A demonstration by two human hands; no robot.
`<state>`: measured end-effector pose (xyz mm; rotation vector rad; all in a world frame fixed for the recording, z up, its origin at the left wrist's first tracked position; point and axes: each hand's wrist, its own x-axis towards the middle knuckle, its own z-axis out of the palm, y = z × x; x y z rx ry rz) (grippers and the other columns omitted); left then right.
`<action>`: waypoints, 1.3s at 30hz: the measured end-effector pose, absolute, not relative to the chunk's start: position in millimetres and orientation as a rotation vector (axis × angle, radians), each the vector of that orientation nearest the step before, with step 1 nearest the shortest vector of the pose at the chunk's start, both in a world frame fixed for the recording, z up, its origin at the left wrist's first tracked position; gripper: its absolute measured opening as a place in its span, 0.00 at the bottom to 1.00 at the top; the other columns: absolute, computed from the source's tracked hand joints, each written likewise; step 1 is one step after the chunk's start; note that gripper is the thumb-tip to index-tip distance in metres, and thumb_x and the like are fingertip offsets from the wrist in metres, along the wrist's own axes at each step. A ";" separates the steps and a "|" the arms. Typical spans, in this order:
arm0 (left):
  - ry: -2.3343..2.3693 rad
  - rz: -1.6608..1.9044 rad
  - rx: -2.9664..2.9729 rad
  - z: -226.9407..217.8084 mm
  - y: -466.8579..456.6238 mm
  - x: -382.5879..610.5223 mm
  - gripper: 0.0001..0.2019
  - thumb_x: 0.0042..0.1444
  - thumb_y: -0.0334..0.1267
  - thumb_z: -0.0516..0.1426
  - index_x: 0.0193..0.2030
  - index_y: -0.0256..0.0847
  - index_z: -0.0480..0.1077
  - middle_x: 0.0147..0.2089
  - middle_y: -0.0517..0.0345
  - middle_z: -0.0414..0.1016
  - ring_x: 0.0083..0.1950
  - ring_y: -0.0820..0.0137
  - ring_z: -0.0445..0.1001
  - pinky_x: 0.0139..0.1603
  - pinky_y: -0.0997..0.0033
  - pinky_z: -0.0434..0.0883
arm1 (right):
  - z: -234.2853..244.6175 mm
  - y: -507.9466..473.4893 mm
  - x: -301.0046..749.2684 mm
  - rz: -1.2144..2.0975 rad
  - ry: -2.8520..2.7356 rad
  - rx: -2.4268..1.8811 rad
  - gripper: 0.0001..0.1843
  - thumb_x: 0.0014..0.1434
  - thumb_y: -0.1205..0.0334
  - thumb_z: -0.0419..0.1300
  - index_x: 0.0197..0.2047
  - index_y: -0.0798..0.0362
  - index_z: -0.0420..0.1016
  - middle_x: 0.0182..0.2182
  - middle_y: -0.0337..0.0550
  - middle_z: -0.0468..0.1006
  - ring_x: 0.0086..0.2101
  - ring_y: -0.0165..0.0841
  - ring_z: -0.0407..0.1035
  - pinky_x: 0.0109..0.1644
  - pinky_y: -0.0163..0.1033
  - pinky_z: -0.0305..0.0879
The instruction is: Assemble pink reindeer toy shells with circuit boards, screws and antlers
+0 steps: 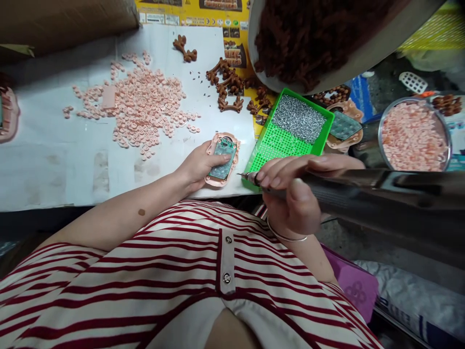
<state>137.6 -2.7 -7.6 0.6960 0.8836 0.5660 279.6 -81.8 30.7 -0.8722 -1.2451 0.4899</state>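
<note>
My left hand [199, 167] grips a pink plastic housing [217, 182] near the table's front edge, its thumb lying across the green circuit board [222, 165] inside. In my right hand [290, 191] is a dark electric screwdriver [363, 194], fingers wrapped round its front part. The thin bit points left, a short way from the housing and apart from it. Behind the bit stands a green perforated basket [259, 157] with many small silver screws [300, 118] heaped in its far part.
Small pink plastic parts [145, 106] lie heaped at left on the white table [72, 165]. Brown antler-shaped pieces [230, 82] lie behind. A large tub of brown parts [316, 39] overhangs the back right. At right stand a bowl of pink pieces [414, 135] and another housing [345, 123].
</note>
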 end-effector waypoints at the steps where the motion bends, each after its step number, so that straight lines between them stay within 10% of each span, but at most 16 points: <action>1: 0.866 0.534 0.741 -6.4 -3.1 132.1 0.18 0.43 0.33 0.69 0.42 0.36 0.74 0.34 0.55 0.78 0.33 0.69 0.74 0.40 0.68 0.72 | 32.5 -82.0 282.6 0.452 -1.224 -0.896 0.09 0.64 0.54 0.58 0.31 0.43 0.69 0.20 0.32 0.62 0.21 0.29 0.64 0.27 0.40 0.68; 6: 0.593 0.274 1.217 7.3 -6.6 108.7 0.19 0.49 0.37 0.68 0.50 0.40 0.79 0.50 0.46 0.81 0.51 0.58 0.79 0.56 0.60 0.73 | 38.7 -81.6 293.1 0.389 -1.146 -0.949 0.16 0.65 0.50 0.60 0.27 0.45 0.67 0.20 0.34 0.58 0.22 0.30 0.63 0.26 0.40 0.66; 11: 0.412 0.161 1.691 16.9 -11.1 112.9 0.24 0.50 0.31 0.65 0.56 0.48 0.78 0.69 0.49 0.70 0.73 0.54 0.63 0.74 0.54 0.59 | 43.6 -83.5 291.1 0.461 -1.183 -0.855 0.12 0.65 0.54 0.60 0.30 0.46 0.69 0.21 0.34 0.60 0.22 0.29 0.64 0.26 0.38 0.67; 15: 0.340 0.113 1.795 16.4 -14.5 119.1 0.25 0.55 0.29 0.60 0.60 0.46 0.75 0.70 0.48 0.68 0.71 0.57 0.66 0.73 0.57 0.61 | 46.6 -87.0 288.5 0.472 -1.183 -0.756 0.02 0.63 0.58 0.62 0.37 0.44 0.73 0.21 0.31 0.64 0.20 0.27 0.64 0.26 0.37 0.68; 20: 0.373 0.153 1.779 14.7 -16.1 120.4 0.25 0.52 0.27 0.61 0.57 0.46 0.76 0.65 0.50 0.74 0.67 0.58 0.71 0.71 0.58 0.63 | 47.6 -90.5 288.2 0.513 -1.121 -0.758 0.12 0.60 0.58 0.66 0.48 0.40 0.73 0.21 0.28 0.65 0.19 0.27 0.63 0.25 0.38 0.70; 34: 0.292 0.080 1.821 16.4 -13.8 117.5 0.27 0.52 0.24 0.58 0.59 0.48 0.77 0.72 0.53 0.68 0.73 0.59 0.64 0.74 0.59 0.59 | 57.2 -85.3 283.7 0.486 -1.064 -0.740 0.08 0.59 0.59 0.68 0.43 0.42 0.77 0.18 0.28 0.62 0.15 0.28 0.59 0.20 0.39 0.65; 39: 0.555 0.173 1.414 16.1 -14.2 110.1 0.18 0.51 0.33 0.65 0.50 0.45 0.80 0.51 0.52 0.83 0.54 0.59 0.79 0.58 0.60 0.72 | 57.8 -96.5 290.4 0.419 -1.110 -0.924 0.13 0.63 0.51 0.62 0.29 0.45 0.70 0.20 0.34 0.61 0.22 0.31 0.66 0.27 0.41 0.69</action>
